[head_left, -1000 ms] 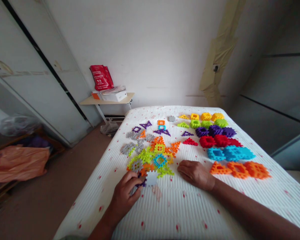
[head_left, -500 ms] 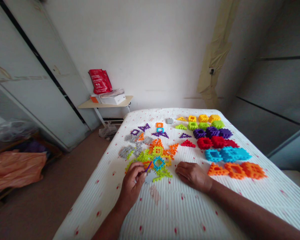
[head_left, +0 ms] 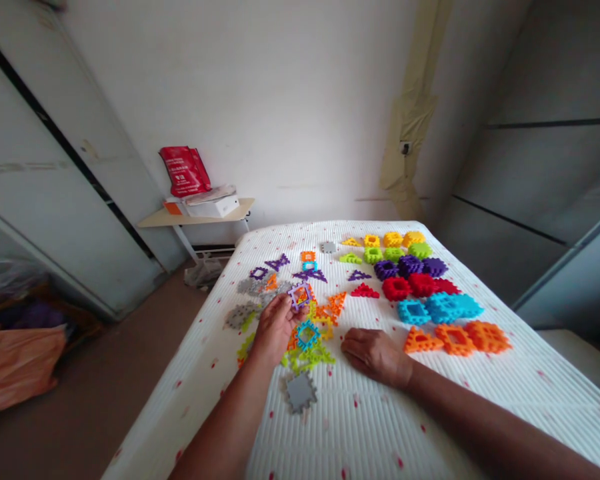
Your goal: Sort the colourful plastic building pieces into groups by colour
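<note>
Between the thumb and fingers of my left hand (head_left: 275, 327) is a purple square frame piece (head_left: 299, 295) with notched edges, held up over a loose pile of interlocking plastic pieces. Under and beside it lie a blue square frame (head_left: 308, 335), lime green pieces (head_left: 310, 359), orange triangles (head_left: 334, 307) and grey pieces (head_left: 241, 316). A solid grey square (head_left: 301, 392) rests on the cover nearest me. My right hand (head_left: 373, 353) lies on the bed with curled fingers, right of the pile; whether anything is inside them is hidden.
Sorted rows stand on the right: yellow (head_left: 393, 239), lime, purple (head_left: 411, 266), red (head_left: 422, 285), blue (head_left: 445, 307) and orange stacks (head_left: 487, 337). Purple triangles (head_left: 313, 275) lie toward the back. A small table (head_left: 240, 210) with a red bag (head_left: 185, 171) stands against the wall.
My left hand has lifted the purple frame up and away from me, turning its open face into view. The grey square now lies closer to me. My right hand stays resting.
</note>
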`<state>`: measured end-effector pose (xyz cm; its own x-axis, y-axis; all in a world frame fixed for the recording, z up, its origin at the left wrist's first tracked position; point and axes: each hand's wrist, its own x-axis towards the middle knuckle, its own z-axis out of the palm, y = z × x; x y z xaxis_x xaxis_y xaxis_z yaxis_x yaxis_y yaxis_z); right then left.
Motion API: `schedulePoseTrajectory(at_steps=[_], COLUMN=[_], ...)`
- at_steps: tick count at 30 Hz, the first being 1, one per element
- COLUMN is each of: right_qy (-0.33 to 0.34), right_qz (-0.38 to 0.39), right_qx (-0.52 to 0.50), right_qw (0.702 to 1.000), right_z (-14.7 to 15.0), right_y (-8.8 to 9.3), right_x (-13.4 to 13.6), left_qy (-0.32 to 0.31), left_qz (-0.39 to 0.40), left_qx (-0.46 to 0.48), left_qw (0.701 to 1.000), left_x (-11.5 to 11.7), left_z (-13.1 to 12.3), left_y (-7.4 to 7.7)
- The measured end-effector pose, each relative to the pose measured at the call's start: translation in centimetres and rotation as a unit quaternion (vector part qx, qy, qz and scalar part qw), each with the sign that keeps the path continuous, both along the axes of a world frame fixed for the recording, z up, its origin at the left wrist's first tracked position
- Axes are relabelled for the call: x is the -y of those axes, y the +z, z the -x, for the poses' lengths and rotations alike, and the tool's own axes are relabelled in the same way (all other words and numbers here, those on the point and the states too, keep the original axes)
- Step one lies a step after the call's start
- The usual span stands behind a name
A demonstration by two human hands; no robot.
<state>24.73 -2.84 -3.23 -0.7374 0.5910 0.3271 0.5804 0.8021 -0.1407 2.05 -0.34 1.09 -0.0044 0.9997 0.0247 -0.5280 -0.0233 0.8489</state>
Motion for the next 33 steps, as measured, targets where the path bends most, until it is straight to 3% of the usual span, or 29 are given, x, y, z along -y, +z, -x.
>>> schedulePoseTrajectory(at_steps=[4, 9, 17, 24, 33], right_qy=[-0.002, -0.003, -0.011, -0.013, -0.013], right_qz=[0.003, 0.005, 0.014, 0.018, 0.022], right_qx=[0.004, 0.0, -0.001, 0.002, -0.01], right_qw=[1.0, 1.0, 1.0, 1.0, 1.0], right_z=[0.1, 0.2, 0.2, 0.1, 0.1], right_y=[0.2, 0.6, 0.6, 0.7, 0.7], right_x=[0.0, 0.1, 0.1, 0.1, 0.2], left_qy=[-0.015, -0.028, -0.021, 0.038, 0.05], left_qz=[0.021, 0.018, 0.029, -0.02, -0.069], left_qx=[0.059, 0.044, -0.048, -0.242, -0.232], left_qw=[0.998, 0.998, 0.998, 0.969, 0.969], left_x=[-1.0, -1.3, -0.9, -0.3, 0.1], left_z=[-0.8, -1.5, -1.3, -1.0, -1.5], left_y=[-0.2, -0.2, -1.5, -2.0, -1.7])
